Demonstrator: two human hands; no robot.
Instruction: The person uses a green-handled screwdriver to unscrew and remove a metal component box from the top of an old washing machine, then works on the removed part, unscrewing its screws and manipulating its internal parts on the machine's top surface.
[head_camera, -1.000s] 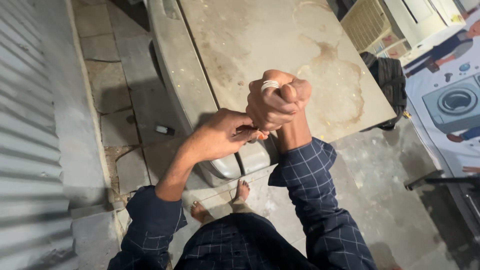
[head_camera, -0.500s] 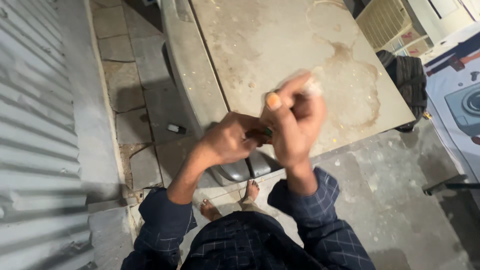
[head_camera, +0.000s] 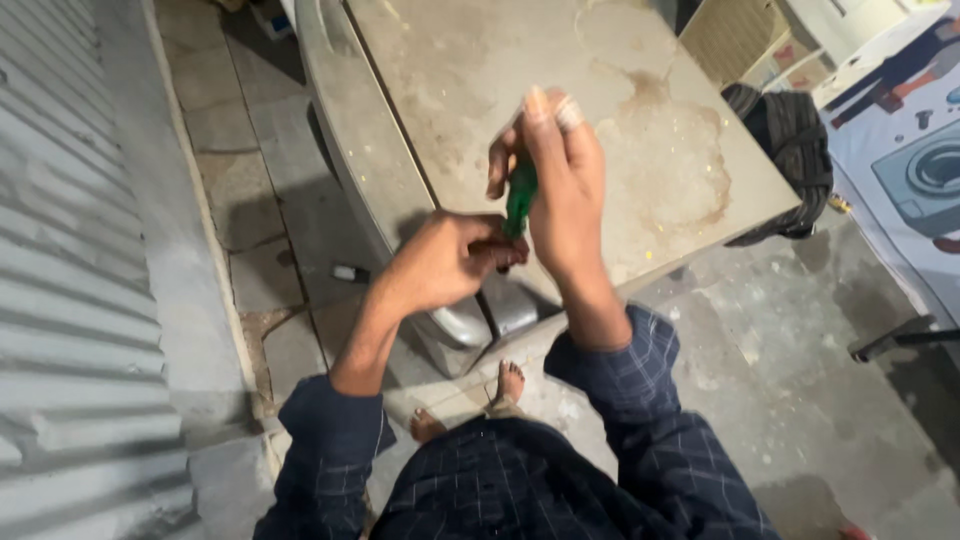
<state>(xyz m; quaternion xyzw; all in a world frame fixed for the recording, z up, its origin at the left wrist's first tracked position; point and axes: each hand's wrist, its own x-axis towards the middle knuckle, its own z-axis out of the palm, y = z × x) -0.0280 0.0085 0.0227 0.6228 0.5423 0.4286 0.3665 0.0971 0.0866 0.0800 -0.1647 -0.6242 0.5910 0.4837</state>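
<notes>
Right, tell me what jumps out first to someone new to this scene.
At centre, the right hand, a ring on one finger, grips a green-handled tool while the left hand pinches its lower end. Both hang over the stained grey metal top of a machine. A black woven bag slumps at its right corner, and bare feet show below.

Both hands (head_camera: 500, 220) meet above the machine top (head_camera: 450, 90); a bag (head_camera: 790, 150) lies right.

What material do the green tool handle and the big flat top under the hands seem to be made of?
Green handle, gripped by the right hand: probably plastic, its colour saturated and even. Flat top: likely painted metal, pale, stained, with rounded glossy edges.
</notes>
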